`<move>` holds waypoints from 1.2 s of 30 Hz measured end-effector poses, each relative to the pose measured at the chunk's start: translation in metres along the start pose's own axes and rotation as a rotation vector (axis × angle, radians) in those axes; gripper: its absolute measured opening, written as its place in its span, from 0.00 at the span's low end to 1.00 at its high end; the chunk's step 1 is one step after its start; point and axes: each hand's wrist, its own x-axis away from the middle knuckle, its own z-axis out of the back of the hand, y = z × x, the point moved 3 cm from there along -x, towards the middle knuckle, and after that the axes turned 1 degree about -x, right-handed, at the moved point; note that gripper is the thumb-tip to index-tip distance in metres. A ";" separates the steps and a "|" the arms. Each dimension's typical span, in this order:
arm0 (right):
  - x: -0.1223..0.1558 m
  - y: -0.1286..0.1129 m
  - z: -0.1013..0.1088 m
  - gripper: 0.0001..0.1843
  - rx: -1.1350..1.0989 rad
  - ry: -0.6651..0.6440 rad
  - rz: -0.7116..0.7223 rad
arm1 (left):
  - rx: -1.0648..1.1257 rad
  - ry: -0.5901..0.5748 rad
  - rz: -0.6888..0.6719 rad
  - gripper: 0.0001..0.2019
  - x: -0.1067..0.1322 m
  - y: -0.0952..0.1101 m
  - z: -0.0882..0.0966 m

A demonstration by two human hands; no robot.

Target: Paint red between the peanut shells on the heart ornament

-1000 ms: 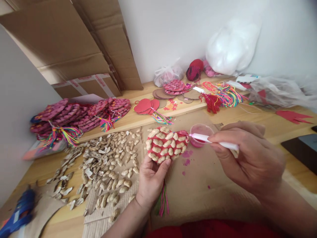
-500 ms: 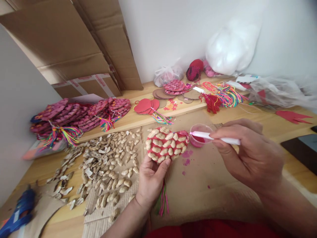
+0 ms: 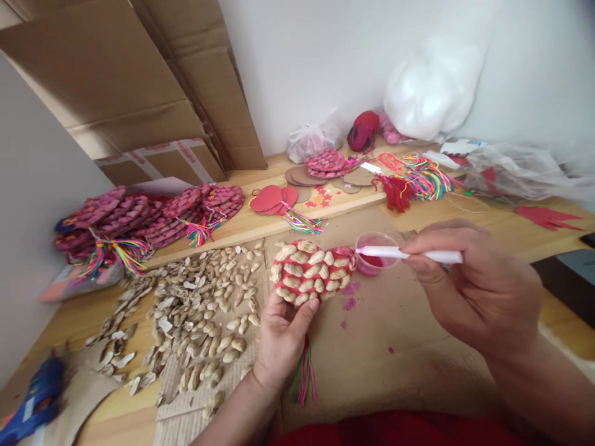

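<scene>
My left hand grips the red peanut-shell ornament from below, thumb on its lower rim and fingers behind, holding it up just above the corrugated cardboard sheet that covers the middle of the wooden worktop. My right hand pinches a white brush between thumb and fingers, its tip resting at the ornament's right edge, over the small cup of pink paint that sits just beside it. I judge the ornament light and fairly stiff, a card disc with glued shells that could crack or pop off under pressure, so the bare lower rim is the safer hold; any painted patches may be wet and smeary. A multicoloured tassel hangs from it below my palm. Loose peanut shells lie spread toward the left side of the worktop, with a blue glue gun at the near left corner. Finished pink ornaments are stacked along the far left edge, and tassel bundles lie toward the far right.
</scene>
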 end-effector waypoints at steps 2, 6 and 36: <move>0.000 0.000 0.000 0.09 -0.051 -0.002 -0.048 | 0.003 -0.012 -0.004 0.20 0.000 0.001 -0.001; 0.000 -0.001 -0.001 0.09 -0.108 -0.002 -0.087 | 0.000 0.000 -0.001 0.17 0.000 0.002 -0.001; 0.002 -0.006 -0.005 0.08 0.117 0.006 0.061 | 0.027 0.067 0.010 0.21 -0.001 -0.002 0.002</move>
